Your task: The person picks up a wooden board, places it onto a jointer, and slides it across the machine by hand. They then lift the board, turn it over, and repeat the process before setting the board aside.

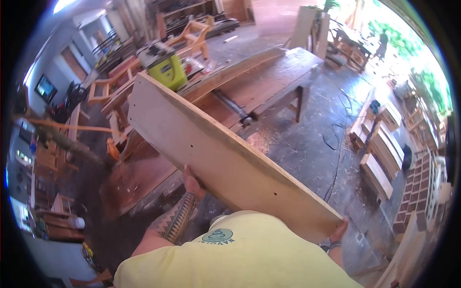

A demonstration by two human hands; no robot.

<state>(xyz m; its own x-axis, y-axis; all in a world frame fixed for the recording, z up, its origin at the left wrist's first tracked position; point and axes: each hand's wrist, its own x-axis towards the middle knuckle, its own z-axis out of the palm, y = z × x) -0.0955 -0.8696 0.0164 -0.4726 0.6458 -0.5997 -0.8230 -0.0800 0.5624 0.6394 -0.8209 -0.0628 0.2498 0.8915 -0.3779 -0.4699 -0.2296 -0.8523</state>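
A long wooden board (pixel 211 149) with a few small dark holes in its face slants across the view in front of me, tilted so one long edge faces up. My left hand (pixel 193 184) grips its lower edge near the middle, thumb against the face and the other fingers hidden behind. At the board's near right end, my right hand (pixel 339 231) is closed round the corner. Beyond the board stands a wooden workbench (pixel 293 72), with a metal bar clamp (pixel 233 105) lying across it.
A lime-green machine (pixel 168 72) sits beyond the board's far end. Wooden chair frames (pixel 189 41) stand behind it. On the floor at right are stacked timber pieces (pixel 382 144) and a black cable (pixel 331 137). Wood shavings (pixel 261 141) lie beside the bench.
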